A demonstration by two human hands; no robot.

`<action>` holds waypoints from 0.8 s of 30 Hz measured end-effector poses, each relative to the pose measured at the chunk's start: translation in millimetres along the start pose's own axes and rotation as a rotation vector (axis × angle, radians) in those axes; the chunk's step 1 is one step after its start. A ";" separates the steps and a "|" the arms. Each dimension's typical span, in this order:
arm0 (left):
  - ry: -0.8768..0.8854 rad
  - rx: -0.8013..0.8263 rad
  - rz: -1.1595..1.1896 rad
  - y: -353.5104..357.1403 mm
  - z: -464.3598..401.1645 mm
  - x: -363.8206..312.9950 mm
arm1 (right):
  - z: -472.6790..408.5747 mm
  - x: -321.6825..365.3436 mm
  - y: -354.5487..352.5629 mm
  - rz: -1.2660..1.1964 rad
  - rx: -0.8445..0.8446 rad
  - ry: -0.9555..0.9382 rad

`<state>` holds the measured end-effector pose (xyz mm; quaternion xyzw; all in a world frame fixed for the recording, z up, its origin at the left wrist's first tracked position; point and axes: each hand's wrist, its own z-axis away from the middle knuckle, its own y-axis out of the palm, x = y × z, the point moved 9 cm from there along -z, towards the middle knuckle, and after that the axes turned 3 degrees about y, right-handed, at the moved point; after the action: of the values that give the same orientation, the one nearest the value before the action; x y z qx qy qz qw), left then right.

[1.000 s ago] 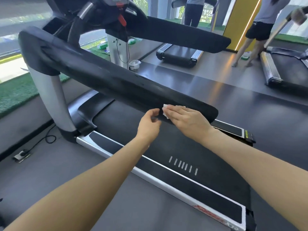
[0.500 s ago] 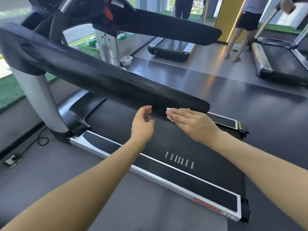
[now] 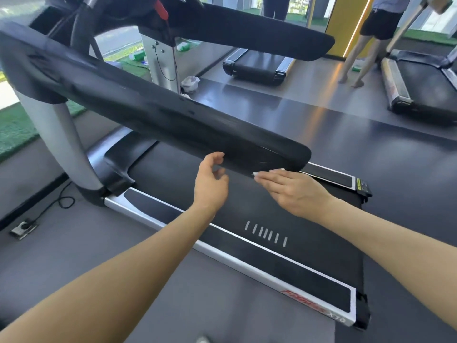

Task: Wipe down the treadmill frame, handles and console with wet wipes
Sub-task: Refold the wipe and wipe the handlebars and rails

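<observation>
While the near handrail (image 3: 173, 115) fills the frame from 10 o'clock down toward 4 o'clock, I log it as the biggest piece in play: a long black padded arm, fixed to the silver upright (image 3: 59, 144) at 9 o'clock. I judge it rigid and anchored, so it takes pressure without shifting; nothing to lift, only to rub. Its rounded free end sits just right of centre, with a faint sheen that suggests a smooth, slightly slick skin.

Treadmill deck (image 3: 272, 219) lies beneath, running toward 5 o'clock, side rail (image 3: 247, 251) silver and hard-edged.

Right hand (image 3: 294, 191) comes in from 4 o'clock, palm down, fingers straight and pressed together, laid flat under the rail's lower edge near its tip. Wet wipe (image 3: 255, 174) shows only as a small white corner at the fingertips; the rest is hidden beneath the hand. I judge it limp, light and damp, likely to bunch or slip out, best held spread flat under the full palm rather than pinched.

Left hand (image 3: 210, 181) rises from 7 o'clock, just beside the rail's underside, fingers loosely curled and slightly spread, thumb up near the edge. It holds nothing; whether the thumb touches the rail I cannot tell.

Other people and treadmills (image 3: 257, 65) stand at 1 o'clock, well apart.
</observation>
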<state>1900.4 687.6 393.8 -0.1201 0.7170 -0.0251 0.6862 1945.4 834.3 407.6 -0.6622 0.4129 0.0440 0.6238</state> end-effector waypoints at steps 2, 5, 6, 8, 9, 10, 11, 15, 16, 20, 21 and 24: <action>0.008 -0.008 0.006 -0.1 -0.5 0.6 | 16.9 -2.6 -5.2 0.051 -0.028 -0.039; 0.010 -0.006 -0.002 0.2 0.0 0.5 | -1.9 2.2 2.6 0.101 -0.056 -0.056; 0.011 -0.004 -0.003 0.4 0.1 0.3 | -15.5 7.7 8.9 0.100 -0.046 -0.057; 0.011 0.001 -0.014 0.3 0.3 -0.6 | -36.6 16.4 17.2 0.055 -0.014 -0.077; 0.013 0.001 -0.019 0.5 -0.4 -1.2 | -39.7 15.7 16.3 0.044 -0.013 -0.083; 0.012 0.000 -0.021 0.4 -0.8 -1.4 | -36.0 12.6 12.1 0.035 -0.013 -0.087; 0.005 -0.006 -0.017 0.2 -1.3 -0.8 | -26.6 8.9 6.4 0.025 -0.027 -0.095; -0.009 -0.039 0.008 0.3 0.8 0.6 | 10.1 -7.7 -9.1 0.096 -0.085 -0.124; -0.010 -0.040 0.012 1.1 1.5 0.3 | 5.8 -7.3 -5.9 0.111 -0.080 -0.116; -0.016 -0.043 -0.011 1.6 2.3 -1.1 | -38.2 18.4 6.1 0.119 -0.077 -0.182; -0.015 -0.050 -0.018 0.7 2.1 -1.8 | -44.7 18.2 3.2 0.075 -0.102 -0.187; -0.039 -0.072 -0.023 -0.4 3.8 -2.9 | -48.8 0.1 -15.0 -0.004 -0.217 -0.127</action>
<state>1904.3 688.4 396.6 -0.1535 0.7024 -0.0050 0.6950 1932.2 790.4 430.0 -0.7227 0.3640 0.1288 0.5732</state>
